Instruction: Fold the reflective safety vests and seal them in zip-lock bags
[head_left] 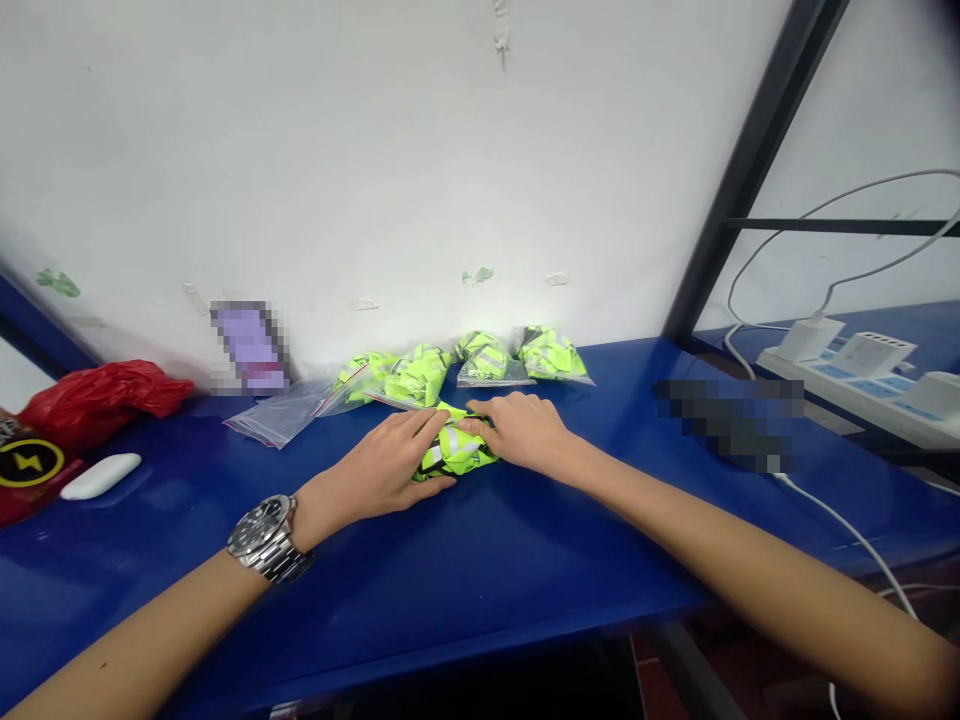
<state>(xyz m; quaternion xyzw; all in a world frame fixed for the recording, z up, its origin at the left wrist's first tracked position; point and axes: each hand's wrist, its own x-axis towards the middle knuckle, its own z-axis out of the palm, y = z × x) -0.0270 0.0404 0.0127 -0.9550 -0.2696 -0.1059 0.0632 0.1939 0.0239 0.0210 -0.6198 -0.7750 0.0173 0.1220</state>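
Note:
A bundle of neon-yellow cloth with silver reflective strips [454, 450] lies on the blue table [480, 570]. My left hand [386, 465], with a steel watch at the wrist, presses on its left side with fingers curled over it. From the right, my right hand [521, 430] grips the same bundle, fingers bent onto its top. Just behind them, several clear bags [487, 360] packed with the same neon cloth sit by the wall. An empty clear zip bag [281, 415] lies flat to the left.
A red plastic bag [97, 395] and a white oval case [100, 476] lie at the far left. A white power strip with chargers [862, 375] and cables [847, 525] sits at the right, behind a black shelf post [739, 170]. A white wall backs the table.

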